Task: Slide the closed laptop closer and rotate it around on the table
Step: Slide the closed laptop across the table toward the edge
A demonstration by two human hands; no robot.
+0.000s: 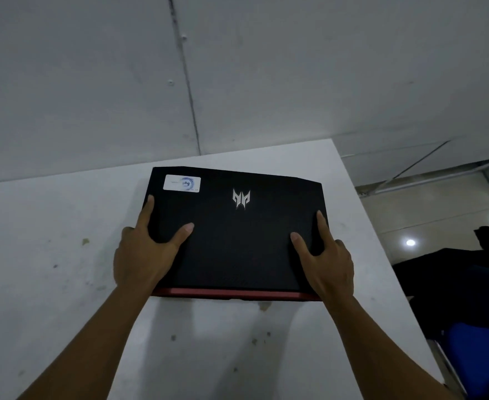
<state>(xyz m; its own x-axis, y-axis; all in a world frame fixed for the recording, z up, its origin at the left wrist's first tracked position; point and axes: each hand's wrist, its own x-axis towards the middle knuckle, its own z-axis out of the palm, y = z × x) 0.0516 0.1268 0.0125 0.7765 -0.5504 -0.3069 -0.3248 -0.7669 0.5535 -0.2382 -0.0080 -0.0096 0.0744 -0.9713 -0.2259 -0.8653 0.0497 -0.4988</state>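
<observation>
- Laptop (234,232): closed, lid up, flat on the white table (50,255), towards the far right corner, back edge near the wall (93,82).
- Left hand (143,249): clamped on the laptop's left side; thumb laid across the lid, index finger stretched along the left edge, remaining fingers hidden under or beside the chassis.
- Right hand (328,264): mirrored on the laptop's right side; thumb on the lid, index finger along the right edge, rest out of sight.
- Step judged in hand: the slide towards the body, grip taken on both sides. Rotation apparently not yet begun; laptop sits only slightly askew to the table edge.
- Next move calls for: even pull from both sides with the base kept flat on the table, then opposed push and pull to turn it. Bare table on the near side of the laptop leaves room for both.
- Risk noted: right table edge lies close to the laptop's right side; a swinging corner could overhang there.
- Appearance: matte black lid, silver angular logo (241,199) near centre, white sticker (182,183) with blue mark at the far left corner, red strip (231,293) along the near edge, clipped far corners.
- Likely handling: rigid, fairly heavy, sliding as one piece.
</observation>
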